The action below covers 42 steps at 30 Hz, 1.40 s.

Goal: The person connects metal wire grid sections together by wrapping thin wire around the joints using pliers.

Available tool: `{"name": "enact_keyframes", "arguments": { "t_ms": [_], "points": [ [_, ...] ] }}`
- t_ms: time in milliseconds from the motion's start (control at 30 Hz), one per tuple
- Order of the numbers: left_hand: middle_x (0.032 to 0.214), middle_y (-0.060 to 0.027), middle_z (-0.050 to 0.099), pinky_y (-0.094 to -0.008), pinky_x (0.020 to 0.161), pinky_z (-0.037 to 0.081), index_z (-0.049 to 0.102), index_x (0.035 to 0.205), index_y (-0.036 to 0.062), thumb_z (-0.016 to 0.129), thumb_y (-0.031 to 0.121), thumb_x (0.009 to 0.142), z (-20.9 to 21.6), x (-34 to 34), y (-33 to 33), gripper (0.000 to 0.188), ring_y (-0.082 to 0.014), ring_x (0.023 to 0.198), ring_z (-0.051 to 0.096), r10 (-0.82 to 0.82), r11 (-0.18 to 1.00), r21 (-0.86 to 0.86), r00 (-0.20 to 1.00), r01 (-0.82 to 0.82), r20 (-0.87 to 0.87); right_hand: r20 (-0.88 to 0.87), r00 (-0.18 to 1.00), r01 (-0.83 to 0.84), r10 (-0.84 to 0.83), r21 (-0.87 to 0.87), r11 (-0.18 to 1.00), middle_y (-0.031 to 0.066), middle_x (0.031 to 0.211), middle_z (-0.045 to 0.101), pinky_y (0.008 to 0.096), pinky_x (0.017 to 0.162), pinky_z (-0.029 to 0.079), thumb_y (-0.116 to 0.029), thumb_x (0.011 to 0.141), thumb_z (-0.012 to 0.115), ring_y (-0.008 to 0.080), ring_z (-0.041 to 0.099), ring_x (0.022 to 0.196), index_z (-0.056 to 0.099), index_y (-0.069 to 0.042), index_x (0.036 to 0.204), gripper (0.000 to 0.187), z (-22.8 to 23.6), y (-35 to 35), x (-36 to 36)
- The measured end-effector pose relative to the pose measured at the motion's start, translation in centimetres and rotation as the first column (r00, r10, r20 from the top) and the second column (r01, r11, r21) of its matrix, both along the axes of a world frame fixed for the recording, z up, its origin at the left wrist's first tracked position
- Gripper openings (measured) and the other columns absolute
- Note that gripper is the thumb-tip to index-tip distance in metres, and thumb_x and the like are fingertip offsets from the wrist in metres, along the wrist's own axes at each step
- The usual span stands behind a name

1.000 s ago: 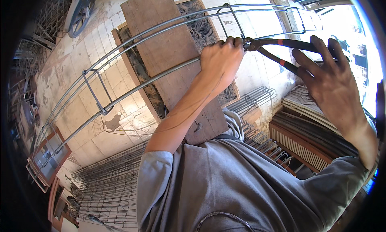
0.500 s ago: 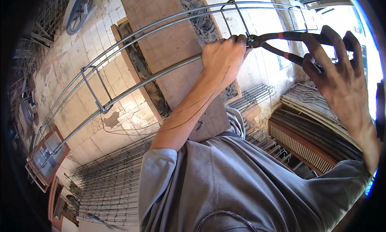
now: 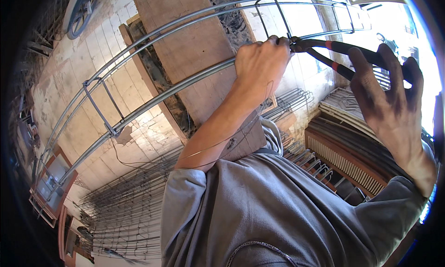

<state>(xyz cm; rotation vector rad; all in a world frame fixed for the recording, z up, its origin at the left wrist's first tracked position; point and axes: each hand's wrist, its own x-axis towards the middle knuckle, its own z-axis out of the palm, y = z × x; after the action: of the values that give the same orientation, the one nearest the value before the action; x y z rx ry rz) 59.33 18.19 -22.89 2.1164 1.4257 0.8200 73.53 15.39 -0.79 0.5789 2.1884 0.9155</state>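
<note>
A long cage of steel bars (image 3: 162,96) runs across in front of me, with bent square stirrups (image 3: 103,105) around its rods. My left hand (image 3: 262,65) is closed around the nearest bar, close beside a dark stirrup (image 3: 280,18). Just past its knuckles sit the jaws of end-cutting pincers (image 3: 301,45), against the joint of bar and stirrup; the fingers partly hide that contact. My right hand (image 3: 394,109) holds the pincers by their black, red-banded handles, which are spread apart. A thin wire (image 3: 139,167) hangs in a loop across my left forearm.
Wooden boards (image 3: 185,31) lie beneath the cage on a tiled floor (image 3: 111,49). Stacked steel mesh (image 3: 134,211) is at the lower left. Bent steel rods (image 3: 292,102) and a slatted wooden panel (image 3: 343,158) lie to the right. A wheel (image 3: 79,19) stands at the upper left.
The view has shifted slightly. The thin wire loop has moved over my left forearm. My right fingers have shifted a little on the pincer handles; both hands keep their places at the joint.
</note>
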Motion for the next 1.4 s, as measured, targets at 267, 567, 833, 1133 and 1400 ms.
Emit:
{"name": "enact_keyframes", "arguments": {
  "t_ms": [267,567,833,1133,1400],
  "points": [
    [0.072,-0.0072,0.069,-0.0323,0.049,0.048,0.069,0.089,0.0066,0.065,0.035,0.090,-0.2,-0.2,0.2,0.029,-0.0200,0.058,0.068,0.013,1.000,0.005,0.999,-0.013,-0.033,-0.064,0.997,0.050,-0.053,-0.052,0.997,0.0020,0.142,0.047,0.0498,0.104,0.045,-0.014,0.077,0.070,0.0311,0.051,0.121,0.074,-0.010,0.088,0.012,0.0,0.3,0.1],
    [0.071,-0.0070,0.069,-0.0317,0.048,0.048,0.069,0.087,0.0064,0.065,0.031,0.091,-0.4,-0.3,0.0,0.026,-0.0201,0.056,0.067,0.011,1.000,0.014,1.000,-0.011,-0.006,-0.129,0.990,0.035,-0.054,-0.150,0.988,0.0086,0.135,0.052,0.0450,0.093,0.052,-0.011,0.075,0.070,0.0337,0.057,0.110,0.071,-0.003,0.083,0.011,0.2,1.3,0.3],
    [0.070,-0.0075,0.069,-0.0320,0.050,0.049,0.069,0.087,0.0076,0.063,0.030,0.092,-0.2,0.5,-0.1,0.023,-0.0210,0.057,0.067,-0.034,0.999,0.037,0.999,0.032,0.042,-0.126,0.931,0.310,-0.344,-0.230,0.923,0.0129,0.131,0.054,0.0423,0.089,0.052,-0.009,0.071,0.075,0.0326,0.059,0.108,0.067,0.000,0.091,0.024,1.3,0.9,0.8],
    [0.072,-0.0085,0.069,-0.0332,0.053,0.051,0.068,0.089,0.0086,0.062,0.031,0.093,-0.6,-1.3,-0.1,0.023,-0.0215,0.060,0.068,0.007,1.000,0.025,1.000,-0.006,-0.027,-0.409,0.706,0.339,-0.578,-0.522,0.783,0.0068,0.102,0.060,0.0367,0.067,0.053,-0.008,0.072,0.078,0.0232,0.064,0.078,0.066,-0.003,0.083,0.017,-0.3,4.0,-0.1],
    [0.073,-0.0077,0.069,-0.0315,0.052,0.051,0.068,0.092,0.0082,0.063,0.032,0.092,-0.4,-0.2,-0.1,0.024,-0.0208,0.059,0.068,-0.032,0.998,0.049,0.999,0.033,-0.012,-0.437,0.410,0.418,-0.801,-0.690,0.591,0.0019,0.086,0.060,0.0300,0.059,0.051,-0.013,0.090,0.067,0.0141,0.063,0.073,0.065,-0.007,0.094,0.008,0.6,3.9,3.1]
  ]
}}
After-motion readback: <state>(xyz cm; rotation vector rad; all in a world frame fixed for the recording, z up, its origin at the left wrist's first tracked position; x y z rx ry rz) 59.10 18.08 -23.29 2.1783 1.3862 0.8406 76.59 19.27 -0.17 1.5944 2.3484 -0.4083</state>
